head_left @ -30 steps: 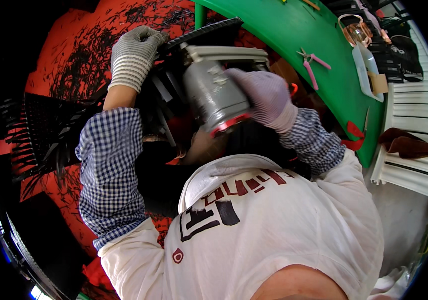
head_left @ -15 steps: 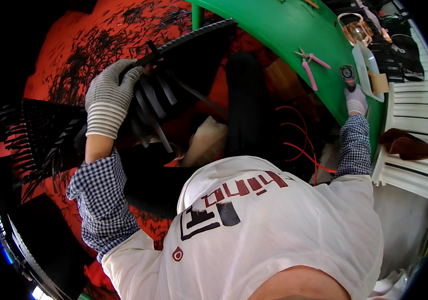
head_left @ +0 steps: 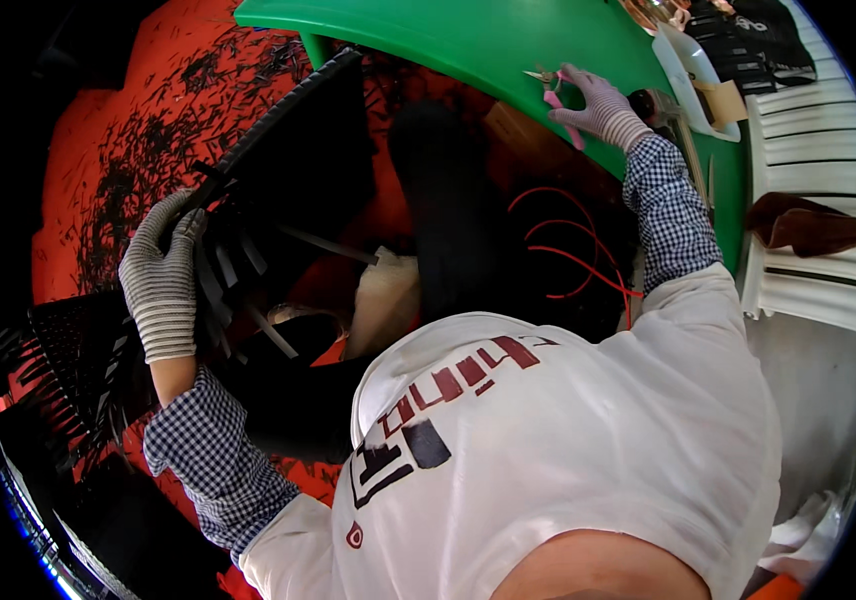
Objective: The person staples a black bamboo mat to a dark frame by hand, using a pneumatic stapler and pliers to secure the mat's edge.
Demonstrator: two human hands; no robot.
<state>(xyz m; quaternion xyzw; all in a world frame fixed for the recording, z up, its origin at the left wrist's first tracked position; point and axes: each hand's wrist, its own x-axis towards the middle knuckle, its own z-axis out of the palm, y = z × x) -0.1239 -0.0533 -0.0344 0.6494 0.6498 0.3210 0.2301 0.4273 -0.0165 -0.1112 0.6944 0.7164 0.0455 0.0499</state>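
Observation:
My left hand (head_left: 161, 275), in a grey striped knit glove, is closed on the rim of a black woven basket (head_left: 293, 150) at the left. Loose black flat strips (head_left: 223, 265) hang by its fingers. My right hand (head_left: 600, 105), gloved too, arches over pink-handled snips (head_left: 554, 98) on the green table (head_left: 418, 35). Its thumb and fingers are spread around the handles, and the snips' jaws point to the far left. Beside my right wrist lies a dark hand tool (head_left: 656, 108) with a grey metal body, partly covered by the sleeve.
A pale plastic tray (head_left: 683, 70) with a cardboard piece stands at the table's right side. A red hose (head_left: 588, 255) loops below the table. Black strip scraps (head_left: 138, 180) litter the red floor. A brown cloth (head_left: 813, 225) lies on the white ribbed surface at right.
My right hand has let go of the dark hand tool and moved left to the pink snips. My left hand still holds the black basket; both appear farther left in the view.

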